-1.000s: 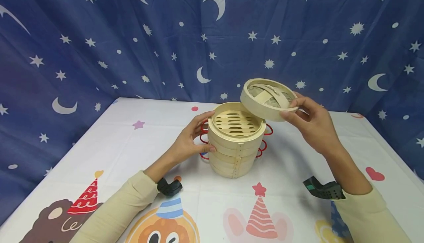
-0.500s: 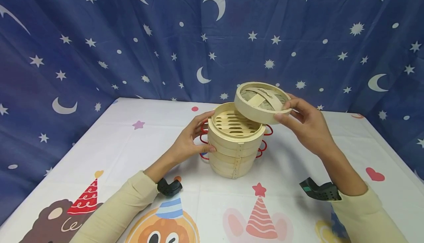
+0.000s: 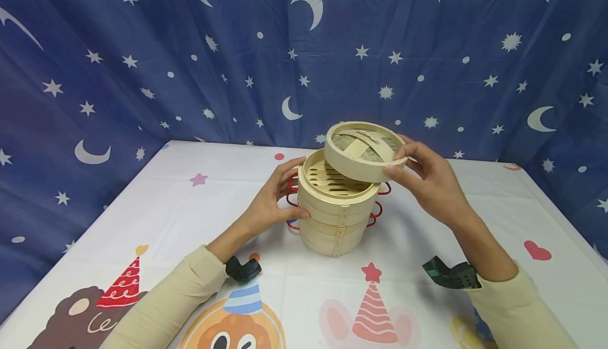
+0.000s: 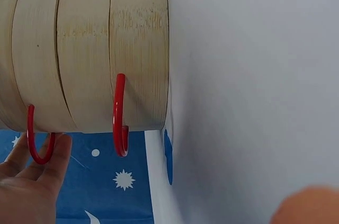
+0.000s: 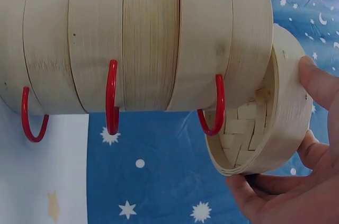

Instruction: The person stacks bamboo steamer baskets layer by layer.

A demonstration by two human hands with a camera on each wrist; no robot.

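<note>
A stack of bamboo steamer baskets stands upright mid-table, red loop handles on its sides. The top basket's slatted floor shows through its open mouth. My left hand holds the stack's left side, thumb toward the front and fingers behind; in the left wrist view its fingers lie near a red handle. My right hand pinches the edge of the round bamboo lid, tilted over the right rear of the stack's rim. The lid's woven underside shows in the right wrist view.
A white tablecloth with printed party-hat animals, a star and hearts covers the table. Behind it hangs a blue curtain with moons and stars. A dark wrist device sits at my right cuff, another at the left.
My right hand has carried the lid left and slightly down, so it overlaps more of the top basket. My left hand and the stack stay in place.
</note>
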